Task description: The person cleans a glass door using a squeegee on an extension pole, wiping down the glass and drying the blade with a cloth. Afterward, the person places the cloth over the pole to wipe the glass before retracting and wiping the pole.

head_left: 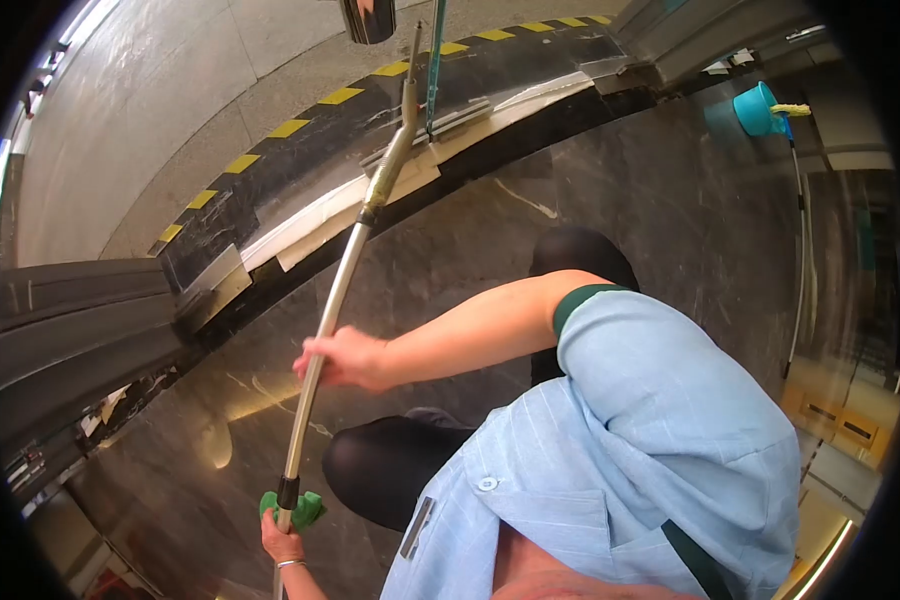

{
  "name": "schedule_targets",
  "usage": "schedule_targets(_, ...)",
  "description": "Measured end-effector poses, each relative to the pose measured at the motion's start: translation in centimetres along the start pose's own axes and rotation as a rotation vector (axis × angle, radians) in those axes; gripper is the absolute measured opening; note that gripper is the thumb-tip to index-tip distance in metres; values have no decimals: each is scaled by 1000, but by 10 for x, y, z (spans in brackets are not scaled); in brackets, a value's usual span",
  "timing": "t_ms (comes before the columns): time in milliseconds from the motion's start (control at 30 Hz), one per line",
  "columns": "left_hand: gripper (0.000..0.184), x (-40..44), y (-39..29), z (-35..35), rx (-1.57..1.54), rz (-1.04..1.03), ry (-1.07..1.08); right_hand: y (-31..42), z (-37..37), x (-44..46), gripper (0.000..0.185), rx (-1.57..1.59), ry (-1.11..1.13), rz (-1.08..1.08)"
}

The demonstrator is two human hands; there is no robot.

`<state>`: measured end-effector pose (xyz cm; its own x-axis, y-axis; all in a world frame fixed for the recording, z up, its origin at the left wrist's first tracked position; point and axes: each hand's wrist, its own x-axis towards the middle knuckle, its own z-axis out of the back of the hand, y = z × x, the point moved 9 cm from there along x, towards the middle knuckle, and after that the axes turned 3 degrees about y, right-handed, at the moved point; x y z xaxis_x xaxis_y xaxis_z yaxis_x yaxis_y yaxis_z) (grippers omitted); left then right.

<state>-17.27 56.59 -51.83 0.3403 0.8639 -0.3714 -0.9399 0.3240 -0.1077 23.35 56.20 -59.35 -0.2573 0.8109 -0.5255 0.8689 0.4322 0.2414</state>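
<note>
A long silver telescopic pole (336, 298) runs up and away from me, with an angled head (403, 135) at its far end. The head's narrow tip reaches up beside a teal upright edge, perhaps glass. My right hand (345, 358) is closed around the pole's middle. Lower down, my left hand (282, 540), with a bracelet at the wrist, grips the pole just below a black collar (288, 491). A crumpled green cloth (307, 508) is bunched between that hand and the pole. The pole's near end runs out of view.
A dark, shiny stone floor (470, 260) lies around my bent knees. Ahead is a threshold with white strips (515, 105) and yellow-black tape (288, 129). A metal cylinder (368, 20) hangs at the top. At right stand a turquoise bucket (758, 108) and a long-handled tool (799, 210).
</note>
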Motion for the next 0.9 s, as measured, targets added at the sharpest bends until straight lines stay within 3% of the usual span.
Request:
schedule_targets(33, 46, -1, -1, 2, -2, -1, -7, 18, 12, -5, 23, 130, -74, 47)
schedule_targets(133, 47, 12, -27, 2, -1, -100, -11, 59, 46, -34, 22, 76, -274, 85)
schedule_targets(233, 48, 41, -74, 3, -1, -208, -12, 97, 77, -78, 20, 66, -287, 104)
schedule_targets(333, 50, 89, -170, 4, 47, -357, -34, 166, 126, -130, 19, 97, -351, 194)
schedule_targets(433, 41, 140, -279, -9, 52, -489, -21, 250, 189, -191, 23, 22, -495, 412)
schedule_targets(600, 40, 191, -459, -35, 70, -526, 138, 364, 319, -267, 29, 95, -689, 742)
schedule_targets(667, 37, 205, -516, -47, 44, -561, 108, 402, 359, -294, 36, 101, -758, 839)
schedule_targets(800, 37, 211, -593, -63, 101, -541, 143, 455, 403, -319, 34, 206, -650, 962)
schedule_targets(900, 36, 206, -591, -66, 89, -487, 159, 468, 410, -301, 34, 208, -531, 955)
